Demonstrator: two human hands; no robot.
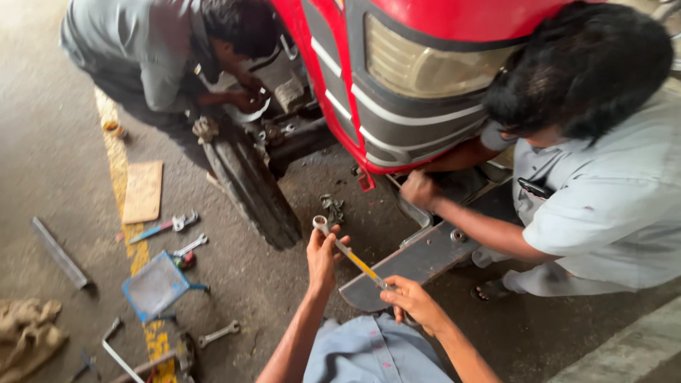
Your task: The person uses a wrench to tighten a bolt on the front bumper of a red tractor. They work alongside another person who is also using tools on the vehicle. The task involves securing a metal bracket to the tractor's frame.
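My left hand [323, 257] grips the upper end of a long ratchet wrench [347, 254] with a yellow band, near its socket head. My right hand [413, 301] holds the lower end of the same handle, just in front of a grey metal plate [418, 259] under the front of a red tractor [418, 78]. A person in a light grey shirt [603, 191] crouches at the right and reaches a hand [420, 189] under the tractor's nose. Another person [163, 57] bends over the front wheel hub at the upper left.
The tractor's front tyre [252, 188] stands just left of my hands. Loose tools lie on the concrete floor at left: spanners [190, 245], a blue-handled wrench [162, 227], a blue-framed tray [154, 286], a metal bar [59, 252], a cardboard piece [143, 191], a rag [27, 333].
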